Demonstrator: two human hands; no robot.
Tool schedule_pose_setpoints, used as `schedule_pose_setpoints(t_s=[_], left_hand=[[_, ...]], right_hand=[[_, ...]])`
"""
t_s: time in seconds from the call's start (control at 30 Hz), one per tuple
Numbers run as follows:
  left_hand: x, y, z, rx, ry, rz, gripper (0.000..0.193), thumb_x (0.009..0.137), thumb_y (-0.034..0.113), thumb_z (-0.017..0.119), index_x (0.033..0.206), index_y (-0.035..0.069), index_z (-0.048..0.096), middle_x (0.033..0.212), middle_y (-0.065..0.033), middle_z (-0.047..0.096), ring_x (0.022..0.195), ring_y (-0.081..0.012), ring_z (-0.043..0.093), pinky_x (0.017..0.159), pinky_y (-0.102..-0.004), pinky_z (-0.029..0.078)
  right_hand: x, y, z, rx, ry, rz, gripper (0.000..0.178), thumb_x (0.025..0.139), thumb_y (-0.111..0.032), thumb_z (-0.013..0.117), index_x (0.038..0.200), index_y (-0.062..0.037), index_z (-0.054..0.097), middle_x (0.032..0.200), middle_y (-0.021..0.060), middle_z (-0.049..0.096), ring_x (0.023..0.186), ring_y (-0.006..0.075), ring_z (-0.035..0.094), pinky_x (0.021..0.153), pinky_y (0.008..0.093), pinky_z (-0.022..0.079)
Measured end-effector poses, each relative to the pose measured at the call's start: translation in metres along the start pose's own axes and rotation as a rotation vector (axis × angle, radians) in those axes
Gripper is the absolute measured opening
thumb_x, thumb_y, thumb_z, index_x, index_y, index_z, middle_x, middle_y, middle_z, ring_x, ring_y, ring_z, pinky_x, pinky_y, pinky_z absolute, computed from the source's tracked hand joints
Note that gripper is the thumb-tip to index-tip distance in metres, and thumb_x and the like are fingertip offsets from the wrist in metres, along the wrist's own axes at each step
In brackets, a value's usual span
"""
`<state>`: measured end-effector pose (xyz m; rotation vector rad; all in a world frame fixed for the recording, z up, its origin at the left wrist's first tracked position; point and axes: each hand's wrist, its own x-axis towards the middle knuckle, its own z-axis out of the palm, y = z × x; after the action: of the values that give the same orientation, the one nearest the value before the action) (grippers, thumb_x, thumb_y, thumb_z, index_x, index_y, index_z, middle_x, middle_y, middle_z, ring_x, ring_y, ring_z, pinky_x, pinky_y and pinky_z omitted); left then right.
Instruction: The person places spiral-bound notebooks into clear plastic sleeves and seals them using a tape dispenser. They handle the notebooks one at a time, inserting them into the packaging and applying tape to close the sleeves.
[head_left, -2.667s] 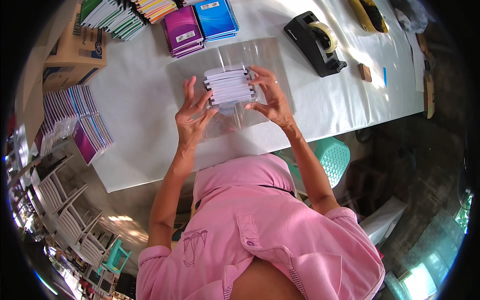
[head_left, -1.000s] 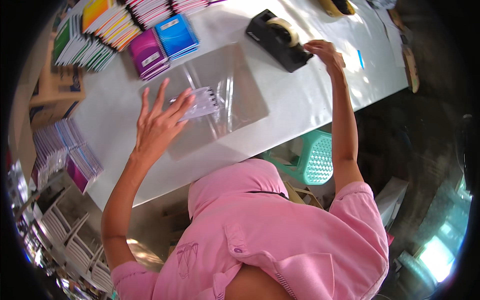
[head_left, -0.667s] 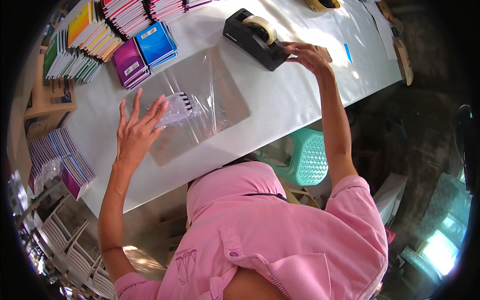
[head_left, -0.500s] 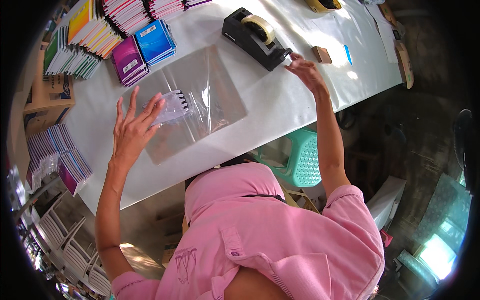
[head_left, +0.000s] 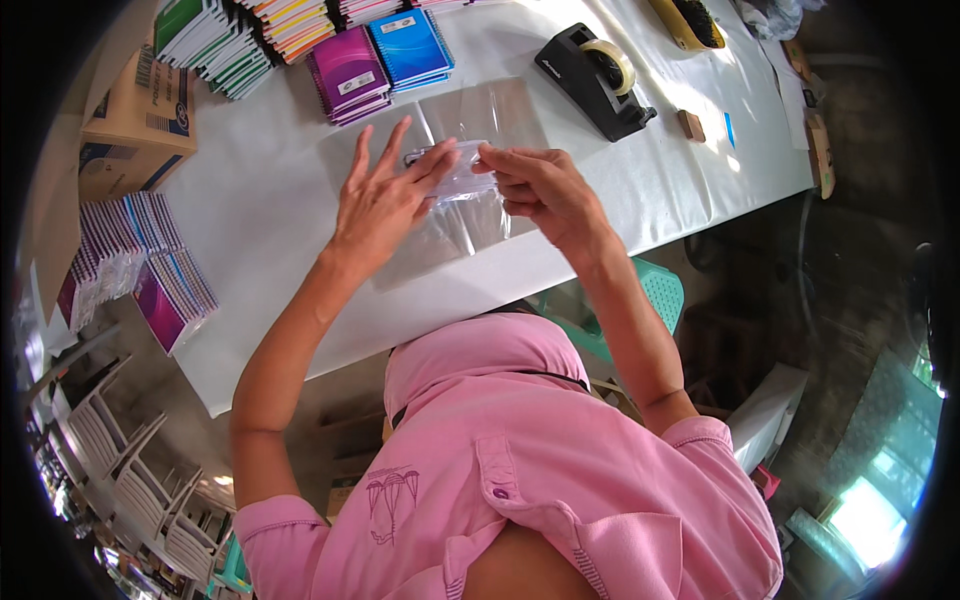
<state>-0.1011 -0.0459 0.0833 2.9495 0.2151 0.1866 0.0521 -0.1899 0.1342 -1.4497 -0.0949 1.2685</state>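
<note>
A small pad in clear plastic (head_left: pixel 463 183) lies between my hands, over a larger clear plastic sheet (head_left: pixel 430 247) on the table. A bit of its dark ring binding shows beside my left fingers. My left hand (head_left: pixel 383 205) is spread out, the tips of its front fingers resting on the pad's left part and the other fingers raised. With thumb and forefinger pressed together, my right hand (head_left: pixel 545 190) pinches at the pad's right edge. Whatever lies in that pinch is too small to make out. Beyond my right hand stands a black tape dispenser (head_left: pixel 590 90) with a roll of clear tape.
Purple notebooks (head_left: pixel 350 75) and blue notebooks (head_left: pixel 412 48) are stacked behind the sheet, with more piles at the far left. Wrapped notebooks (head_left: pixel 165 270) and a cardboard box (head_left: pixel 140 130) stand at left. A brown block (head_left: pixel 691 126) lies right of the dispenser. A green stool (head_left: pixel 655 300) is below the table edge.
My right hand has come from the dispenser's cutting end to the pad. The pad's ring binding, earlier at its right end, now shows at the left. My left hand stays at the pad.
</note>
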Motion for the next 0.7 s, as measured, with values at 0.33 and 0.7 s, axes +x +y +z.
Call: schedule_pose_setpoints(t_s=[0.33, 0.7], left_hand=[[-0.011, -0.014, 0.018, -0.065, 0.061, 0.043, 0.065, 0.08, 0.015, 0.07, 0.141, 0.019, 0.048, 0.148, 0.0096, 0.041, 0.136, -0.0357, 0.034, 0.114, -0.0572, 0.021], [0.045, -0.047, 0.031, -0.633, -0.285, 0.044, 0.056, 0.085, 0.039, 0.067, 0.134, 0.016, 0.054, 0.148, -0.0052, 0.04, 0.134, -0.0364, 0.038, 0.107, -0.0542, 0.036]], right_hand=[[0.001, 0.07, 0.046, -0.051, 0.357, -0.049, 0.029, 0.088, -0.022, 0.067, 0.083, 0.0073, 0.066, 0.058, -0.0039, 0.041, 0.043, 0.0057, 0.032, 0.04, 0.0249, 0.022], [0.022, 0.117, 0.046, -0.408, 0.523, -0.055, 0.047, 0.097, -0.039, 0.055, 0.081, 0.0041, 0.067, 0.049, -0.0011, 0.041, 0.039, 0.0071, 0.034, 0.039, 0.0257, 0.027]])
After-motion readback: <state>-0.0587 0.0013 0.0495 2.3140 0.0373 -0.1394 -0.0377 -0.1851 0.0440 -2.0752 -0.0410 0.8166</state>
